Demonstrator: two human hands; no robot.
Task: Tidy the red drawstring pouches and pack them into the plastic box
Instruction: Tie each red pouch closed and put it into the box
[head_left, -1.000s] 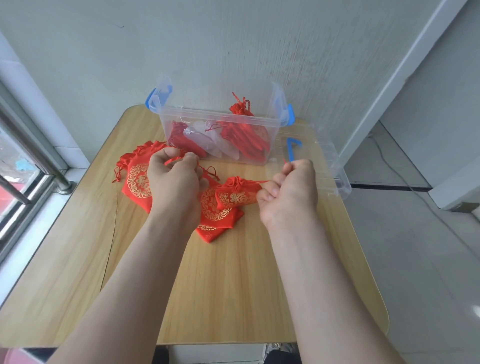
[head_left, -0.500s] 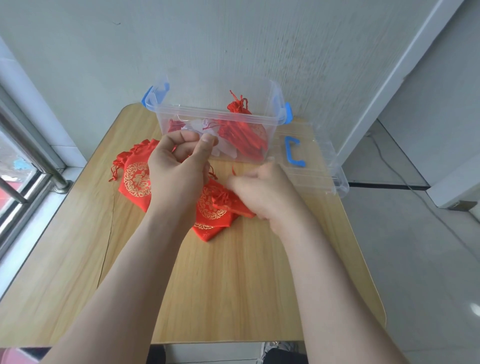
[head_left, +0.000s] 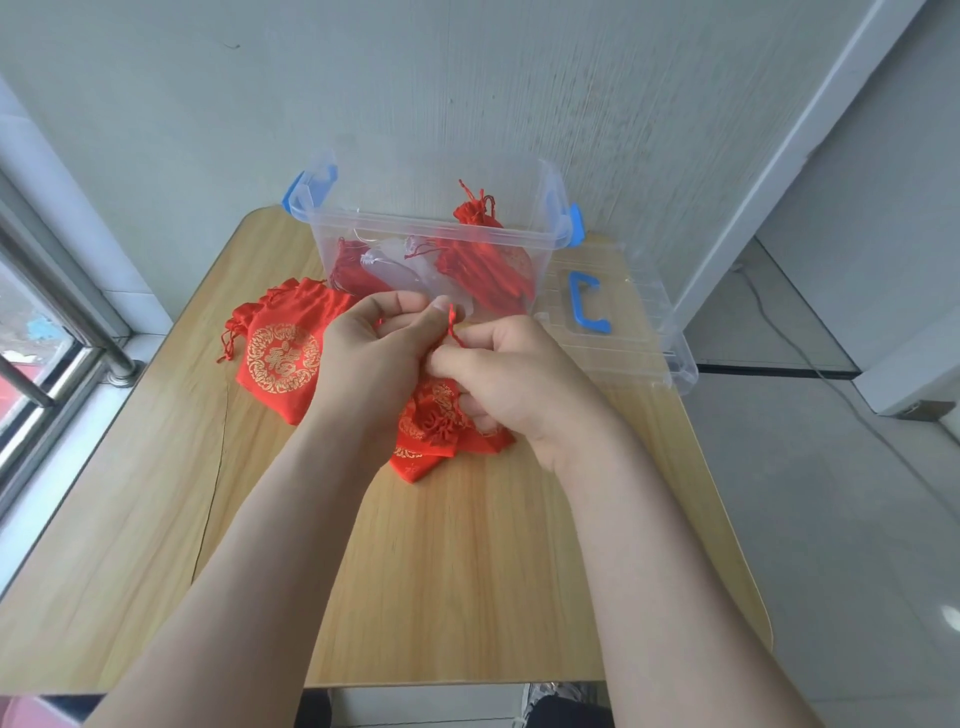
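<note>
Pouch (head_left: 436, 422) drawstring (head_left: 453, 328) was pinched in fingers of left hand (head_left: 371, 358) and right hand (head_left: 519, 379); steady, even pull advised.

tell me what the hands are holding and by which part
The left hand and the right hand both pinch the red drawstring of one red pouch, close together; the pouch's body lies just below the hands.

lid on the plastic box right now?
No, the clear lid lies on the table to the right of the plastic box, whose top is open.
</note>
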